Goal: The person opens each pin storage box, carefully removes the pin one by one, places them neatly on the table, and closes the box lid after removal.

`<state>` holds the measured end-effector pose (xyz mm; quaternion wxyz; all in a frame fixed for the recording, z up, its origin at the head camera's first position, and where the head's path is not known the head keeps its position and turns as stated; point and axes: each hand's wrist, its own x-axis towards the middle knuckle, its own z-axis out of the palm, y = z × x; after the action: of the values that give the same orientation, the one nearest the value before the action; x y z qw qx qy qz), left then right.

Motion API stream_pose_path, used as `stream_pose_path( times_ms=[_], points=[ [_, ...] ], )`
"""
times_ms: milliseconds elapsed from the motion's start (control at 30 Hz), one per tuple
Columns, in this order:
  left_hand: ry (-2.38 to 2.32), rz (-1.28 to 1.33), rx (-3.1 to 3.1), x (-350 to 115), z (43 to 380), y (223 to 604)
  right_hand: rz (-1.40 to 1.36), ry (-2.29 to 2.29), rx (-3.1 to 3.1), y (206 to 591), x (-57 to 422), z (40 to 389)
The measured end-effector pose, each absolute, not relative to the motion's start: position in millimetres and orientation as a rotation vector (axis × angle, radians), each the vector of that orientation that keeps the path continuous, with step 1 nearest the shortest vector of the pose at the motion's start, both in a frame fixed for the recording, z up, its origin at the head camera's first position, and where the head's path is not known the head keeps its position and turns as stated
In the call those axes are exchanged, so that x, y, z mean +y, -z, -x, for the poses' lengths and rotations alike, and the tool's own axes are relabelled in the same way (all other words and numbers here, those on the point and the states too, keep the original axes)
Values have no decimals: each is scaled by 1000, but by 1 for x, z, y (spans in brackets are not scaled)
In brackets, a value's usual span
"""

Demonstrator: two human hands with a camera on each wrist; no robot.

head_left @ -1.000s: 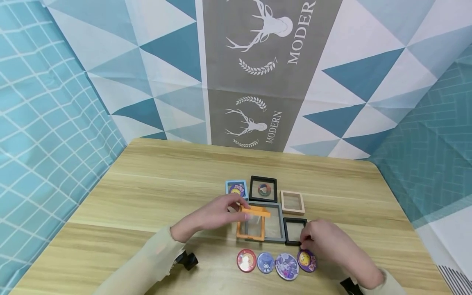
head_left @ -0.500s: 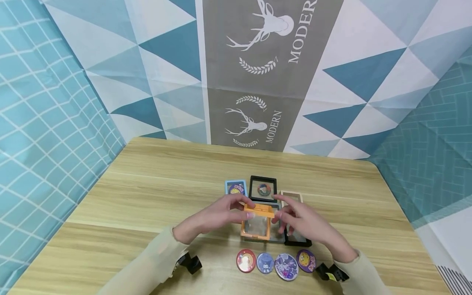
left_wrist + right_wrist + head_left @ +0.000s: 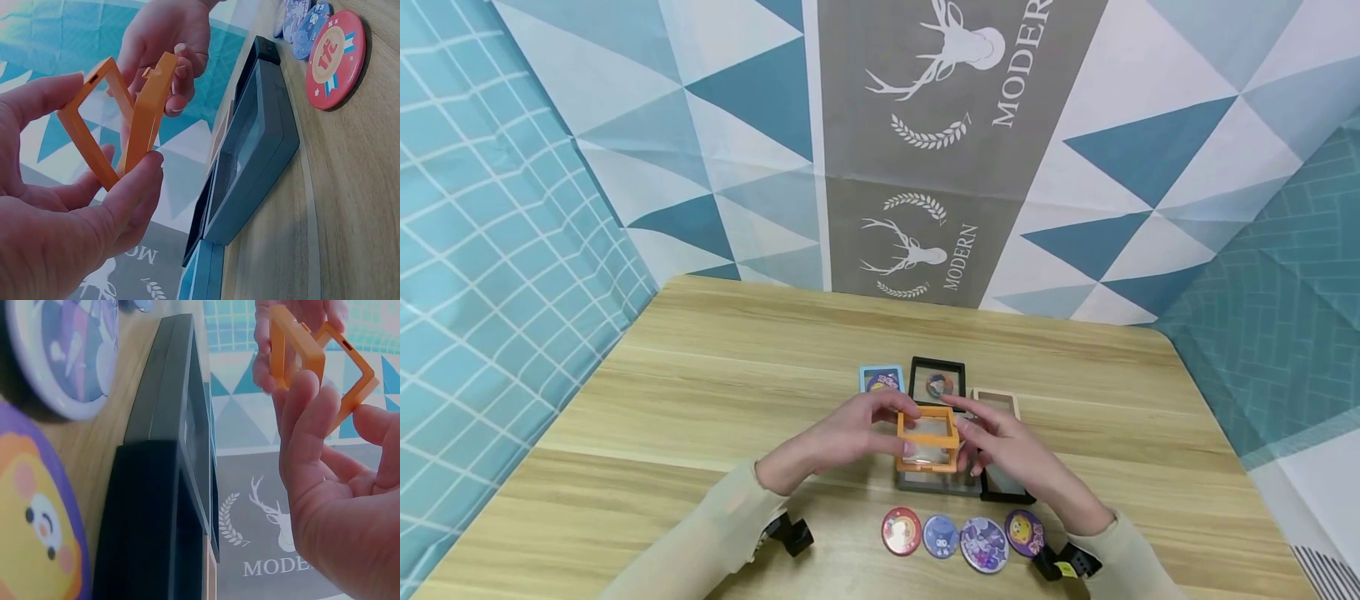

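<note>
An orange hinged display frame (image 3: 928,442) is held up over a grey display frame (image 3: 936,485), its two halves swung apart in a V. My left hand (image 3: 856,429) pinches its left side between thumb and fingers. In the left wrist view the orange frame (image 3: 149,109) shows its clasp and nothing between the halves. My right hand (image 3: 1024,454) holds the other side; in the right wrist view, its fingers and thumb touch both halves of the orange frame (image 3: 307,355). The right hand partly hides a black frame (image 3: 1009,498) and a beige frame (image 3: 1016,405).
Nearer me lie a red badge (image 3: 901,532), a blue badge (image 3: 940,536), a lilac badge (image 3: 984,545) and a purple-and-yellow badge (image 3: 1025,533). Behind the hands, a light blue frame (image 3: 881,368) and another black frame (image 3: 937,362) each contain a badge. Patterned cloth surrounds the table (image 3: 737,358).
My right hand has left the purple-and-yellow badge, moved left and taken the orange frame's right side. The orange frame has risen and tilted, and its halves now face differently.
</note>
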<state>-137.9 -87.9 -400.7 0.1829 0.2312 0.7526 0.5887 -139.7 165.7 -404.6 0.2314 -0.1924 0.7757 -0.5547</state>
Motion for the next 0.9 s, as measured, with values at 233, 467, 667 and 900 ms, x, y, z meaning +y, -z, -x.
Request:
stream_pose_path(
  times_ms=[233,467,667,900],
  points=[
    [-1646,-661,2154,-85,140,405,524,1518,2175,406,165,138],
    [-1684,-636,2103,-82,137,404,519,1550,2172,408,164,138],
    [-1682,-610,2082,-83,140,409,468,1619,2174,409,164,139],
    [-1736,-448,2092,-83,140,406,419,1673,2182,409,163,139]
  ],
)
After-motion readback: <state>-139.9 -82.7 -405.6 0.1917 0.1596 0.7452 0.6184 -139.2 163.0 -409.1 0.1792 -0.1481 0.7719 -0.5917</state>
